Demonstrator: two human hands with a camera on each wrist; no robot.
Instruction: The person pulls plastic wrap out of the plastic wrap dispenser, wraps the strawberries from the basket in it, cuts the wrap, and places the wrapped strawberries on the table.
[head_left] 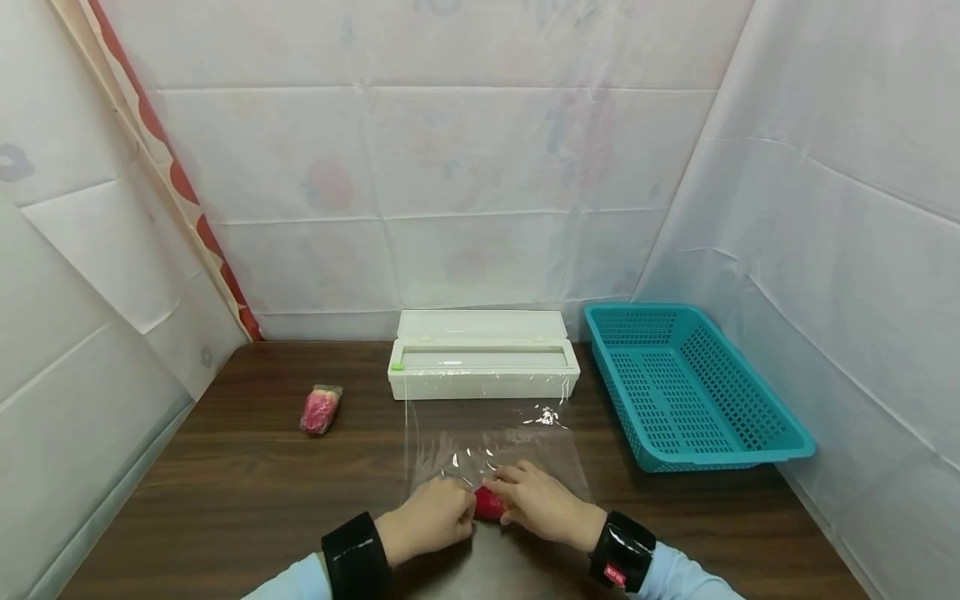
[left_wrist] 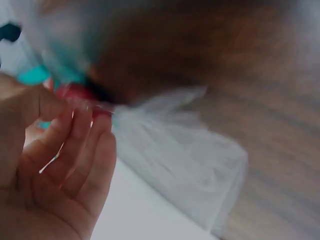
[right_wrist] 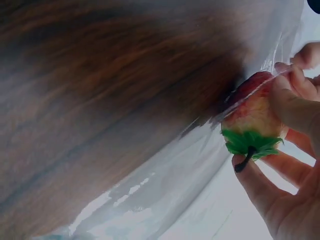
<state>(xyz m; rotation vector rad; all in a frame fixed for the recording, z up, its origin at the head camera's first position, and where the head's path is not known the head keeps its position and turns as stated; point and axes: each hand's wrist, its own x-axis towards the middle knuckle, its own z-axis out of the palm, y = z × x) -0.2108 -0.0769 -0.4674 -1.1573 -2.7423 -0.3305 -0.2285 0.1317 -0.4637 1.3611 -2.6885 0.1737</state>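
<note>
A red and yellow toy strawberry (right_wrist: 255, 112) with green leaves and a dark stem lies at the near end of a clear sheet of cling film (head_left: 495, 437). My right hand (head_left: 542, 504) holds the strawberry, thumb on one side and fingers on the other, in the right wrist view. Close against its left side, my left hand (head_left: 431, 518) pinches the film's edge between thumb and fingertips. In the left wrist view the film (left_wrist: 185, 160) hangs from those fingers, blurred. Part of the film crosses the strawberry's red end. The head view shows only a red patch of the fruit between both hands.
Behind the hands stands a white cling film dispenser (head_left: 483, 383), lid raised, its film drawn toward me. A wrapped pink and yellow item (head_left: 321, 410) lies on the brown table (head_left: 247, 483) at left. A teal basket (head_left: 750, 458) stands at right. White sheeting (head_left: 465, 167) surrounds the table.
</note>
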